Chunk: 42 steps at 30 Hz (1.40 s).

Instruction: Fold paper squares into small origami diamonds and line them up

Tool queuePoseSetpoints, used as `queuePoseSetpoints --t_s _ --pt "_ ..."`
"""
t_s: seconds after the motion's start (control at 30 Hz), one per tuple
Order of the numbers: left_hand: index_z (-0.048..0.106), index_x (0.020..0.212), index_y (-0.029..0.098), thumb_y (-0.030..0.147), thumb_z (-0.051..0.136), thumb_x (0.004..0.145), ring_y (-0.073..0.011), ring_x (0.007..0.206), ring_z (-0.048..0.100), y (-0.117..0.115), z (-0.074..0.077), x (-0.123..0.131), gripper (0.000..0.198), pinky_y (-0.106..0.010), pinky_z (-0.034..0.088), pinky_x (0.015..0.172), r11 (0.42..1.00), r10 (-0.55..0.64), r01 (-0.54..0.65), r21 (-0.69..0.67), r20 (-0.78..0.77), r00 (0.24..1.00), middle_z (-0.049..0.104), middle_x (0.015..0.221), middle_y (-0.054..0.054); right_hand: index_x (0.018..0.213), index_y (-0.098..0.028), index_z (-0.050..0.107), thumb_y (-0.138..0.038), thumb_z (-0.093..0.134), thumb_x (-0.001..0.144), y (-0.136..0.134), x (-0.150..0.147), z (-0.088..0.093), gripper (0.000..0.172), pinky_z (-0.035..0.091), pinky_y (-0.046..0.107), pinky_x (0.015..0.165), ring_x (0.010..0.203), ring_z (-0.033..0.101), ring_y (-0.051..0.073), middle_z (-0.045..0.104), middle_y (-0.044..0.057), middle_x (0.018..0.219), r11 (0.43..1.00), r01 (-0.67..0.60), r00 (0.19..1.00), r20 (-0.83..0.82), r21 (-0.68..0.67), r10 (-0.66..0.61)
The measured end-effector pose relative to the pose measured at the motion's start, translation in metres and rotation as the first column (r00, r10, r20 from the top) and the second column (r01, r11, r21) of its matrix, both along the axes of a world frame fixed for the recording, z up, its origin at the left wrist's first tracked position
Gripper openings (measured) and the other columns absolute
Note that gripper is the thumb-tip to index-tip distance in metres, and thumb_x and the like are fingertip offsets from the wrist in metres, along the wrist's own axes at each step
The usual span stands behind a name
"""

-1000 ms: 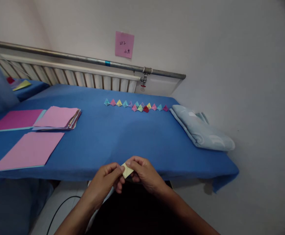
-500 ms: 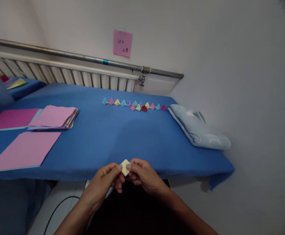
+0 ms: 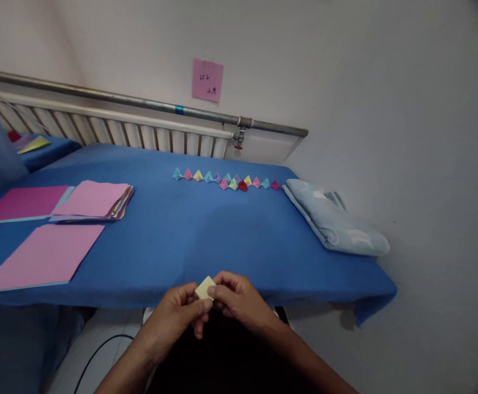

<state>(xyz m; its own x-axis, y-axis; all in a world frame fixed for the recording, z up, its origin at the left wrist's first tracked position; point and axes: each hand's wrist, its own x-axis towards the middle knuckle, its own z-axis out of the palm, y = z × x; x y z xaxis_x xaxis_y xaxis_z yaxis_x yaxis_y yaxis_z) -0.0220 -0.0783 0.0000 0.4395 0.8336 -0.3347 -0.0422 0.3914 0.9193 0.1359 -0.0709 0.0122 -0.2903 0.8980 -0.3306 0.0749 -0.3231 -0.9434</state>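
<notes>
A small folded square of pale yellow paper [image 3: 204, 287] is pinched between my two hands, just in front of the table's near edge. My left hand [image 3: 180, 307] grips its lower left side, the thumb pressed along the bottom. On the right side, my right hand [image 3: 239, 298] holds it with the thumb on top and the fingers curled behind. Farther back on the blue cloth lies a zigzag row of small folded paper pieces [image 3: 233, 184] in blue, pink, yellow, green, purple and red.
Pink paper sheets [image 3: 46, 256] and a stack of mixed coloured paper [image 3: 93, 198] lie on the left, beside magenta sheets [image 3: 23, 203]. A folded pale blue blanket [image 3: 333, 219] rests at the right end. Behind stand a radiator [image 3: 140, 134] and a metal pipe [image 3: 120, 101].
The yellow paper has turned and shifted slightly left between my fingers. My left thumb has slid down to its lower edge. The view has tilted up a little.
</notes>
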Motion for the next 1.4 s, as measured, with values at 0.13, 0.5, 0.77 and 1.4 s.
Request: queuePoseSetpoints --t_s 0.13,0.5,0.77,1.4 --pt "0.056 0.070 0.018 0.042 0.062 0.077 -0.0101 0.052 0.050 0.000 0.003 -0.004 0.026 -0.024 0.040 0.058 0.988 -0.043 0.052 0.145 -0.065 0.997 0.057 0.059 0.004 0.070 -0.018 0.056 -0.026 0.055 0.079 -0.005 -0.001 0.010 0.012 0.037 0.021 0.054 0.055 0.048 0.009 0.054 -0.003 0.061 0.969 0.000 0.999 0.041 0.248 -0.011" --pt "0.062 0.075 0.022 0.031 0.051 0.090 -0.0121 0.065 0.058 -0.009 0.020 -0.014 0.020 -0.021 0.043 0.062 0.692 0.080 0.205 0.692 -0.356 0.931 0.063 0.070 0.002 0.081 -0.020 0.062 -0.015 0.058 0.082 -0.025 0.007 0.039 0.006 0.044 0.023 0.063 0.067 0.054 0.012 0.060 0.000 0.075 0.641 -0.130 0.974 0.217 0.756 -0.059" --pt "0.065 0.096 0.027 0.018 0.045 0.090 -0.0162 0.078 0.066 -0.011 0.026 -0.021 0.022 -0.025 0.050 0.070 0.332 0.259 0.263 0.906 -0.356 0.898 0.071 0.084 -0.002 0.096 -0.023 0.066 -0.018 0.057 0.087 -0.028 0.011 0.043 0.014 0.051 0.028 0.073 0.082 0.062 0.016 0.065 0.004 0.085 0.534 -0.127 0.987 0.161 0.836 -0.018" --pt "0.056 0.067 0.020 0.032 0.050 0.090 -0.0112 0.061 0.049 -0.011 0.021 -0.013 0.026 -0.022 0.036 0.057 0.725 0.021 0.262 0.637 -0.401 0.916 0.053 0.063 0.003 0.070 -0.019 0.059 -0.018 0.053 0.086 -0.022 0.008 0.034 0.016 0.042 0.026 0.067 0.066 0.054 0.013 0.060 -0.001 0.068 0.636 -0.151 0.966 0.249 0.757 -0.068"
